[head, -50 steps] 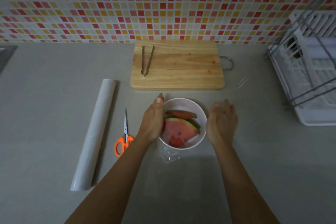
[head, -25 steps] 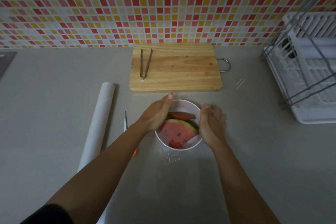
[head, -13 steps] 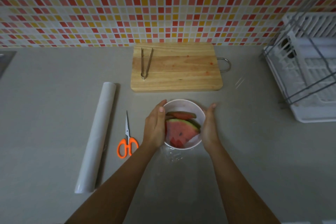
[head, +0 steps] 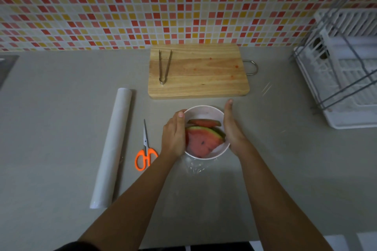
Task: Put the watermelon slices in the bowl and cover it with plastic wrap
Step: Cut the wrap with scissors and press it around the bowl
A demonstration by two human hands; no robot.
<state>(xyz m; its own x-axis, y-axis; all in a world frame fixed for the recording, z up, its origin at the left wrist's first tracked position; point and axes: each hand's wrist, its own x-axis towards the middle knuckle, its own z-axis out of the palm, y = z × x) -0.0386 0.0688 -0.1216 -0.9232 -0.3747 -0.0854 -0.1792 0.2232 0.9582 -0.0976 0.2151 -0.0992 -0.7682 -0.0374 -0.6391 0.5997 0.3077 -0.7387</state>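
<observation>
A round white bowl [head: 205, 110] stands on the grey countertop [head: 61, 128], just near of a rectangular wooden cutting board [head: 199, 75] that lies against the tiled wall. Inside the bowl rest red watermelon slices with green rind [head: 201, 141], one large wedge nearest the viewer and a thinner one behind it. The left hand [head: 173, 135] lies flat against the bowl's left side, fingers pressed together and curved along the wall, thumb tip at the rim. The right hand [head: 231, 128] presses the right side in the same way, fingers together and extended toward the far edge. Crinkled transparent plastic wrap [head: 195, 166] shows just below the bowl's near side, trailing onto the counter; whether it fully spans the opening cannot be told. A pair of slim metal tongs [head: 164, 67] lies on the left part of the board. To the left of the bowl lie orange-handled scissors [head: 145, 149], and further left a long white roll of wrap [head: 112, 146]. A white dish rack with grey wire frame [head: 342, 71] sits at the far right.
</observation>
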